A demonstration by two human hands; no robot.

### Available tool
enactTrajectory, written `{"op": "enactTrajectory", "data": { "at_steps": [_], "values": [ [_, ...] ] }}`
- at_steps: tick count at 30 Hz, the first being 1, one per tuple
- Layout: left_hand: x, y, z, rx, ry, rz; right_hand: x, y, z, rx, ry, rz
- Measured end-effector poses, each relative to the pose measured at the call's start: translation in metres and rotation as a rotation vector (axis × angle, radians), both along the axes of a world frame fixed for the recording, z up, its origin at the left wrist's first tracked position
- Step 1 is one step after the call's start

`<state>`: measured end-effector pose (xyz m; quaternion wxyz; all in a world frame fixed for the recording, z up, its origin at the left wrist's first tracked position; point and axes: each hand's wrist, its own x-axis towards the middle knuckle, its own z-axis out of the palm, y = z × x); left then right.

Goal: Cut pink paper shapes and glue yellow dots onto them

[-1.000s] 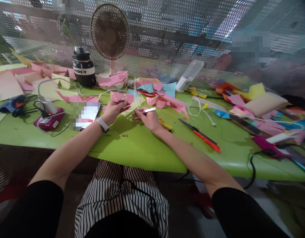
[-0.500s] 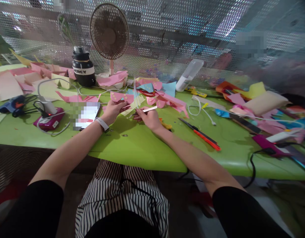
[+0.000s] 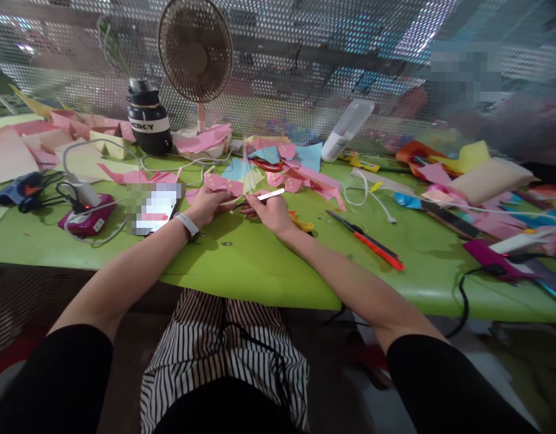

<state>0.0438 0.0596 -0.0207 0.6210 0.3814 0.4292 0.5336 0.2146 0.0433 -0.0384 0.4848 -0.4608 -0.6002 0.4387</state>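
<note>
My right hand (image 3: 271, 211) is closed around slim pale tweezers (image 3: 272, 194). Their thin tips point left toward my other hand. Just left of them, my left hand (image 3: 208, 206) has its fingers pressed together at a small piece of yellow paper (image 3: 240, 199), whose edges are partly hidden. Both hands are low over the green table (image 3: 260, 271), nearly meeting. Behind the fingers lie pink paper with yellow dots (image 3: 226, 184) and a clear, pointed plastic piece (image 3: 248, 172). A yellow-handled tool (image 3: 301, 222) is partly covered by my right wrist.
A phone (image 3: 158, 208) and a purple power strip (image 3: 90, 214) lie at the left. A red-handled cutter (image 3: 368, 241) rests at the right, near a white cable (image 3: 372, 196). A dark bottle (image 3: 148, 123), a fan (image 3: 195, 54) and paper scraps (image 3: 309, 178) line the back.
My left hand has shifted slightly right and its fingers have come down closer to the tweezers' tips. The yellow paper shows less between the hands. My right hand stays almost in place.
</note>
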Motion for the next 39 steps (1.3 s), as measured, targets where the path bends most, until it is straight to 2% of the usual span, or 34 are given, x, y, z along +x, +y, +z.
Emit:
{"op": "enactTrajectory", "data": {
  "at_steps": [8, 23, 34, 39],
  "values": [
    [0.003, 0.0, 0.002, -0.052, 0.036, 0.013, 0.001, 0.0, 0.001, -0.02, 0.005, 0.008],
    [0.01, -0.002, -0.001, -0.048, 0.043, 0.062, 0.0, 0.0, 0.001, -0.05, 0.021, 0.012],
    [0.006, 0.008, -0.015, 0.011, 0.139, 0.038, -0.003, -0.004, 0.001, -0.026, 0.006, 0.006],
    [0.004, 0.007, -0.014, 0.026, 0.098, 0.006, -0.003, -0.004, -0.002, -0.01, 0.014, 0.016]
  ]
}}
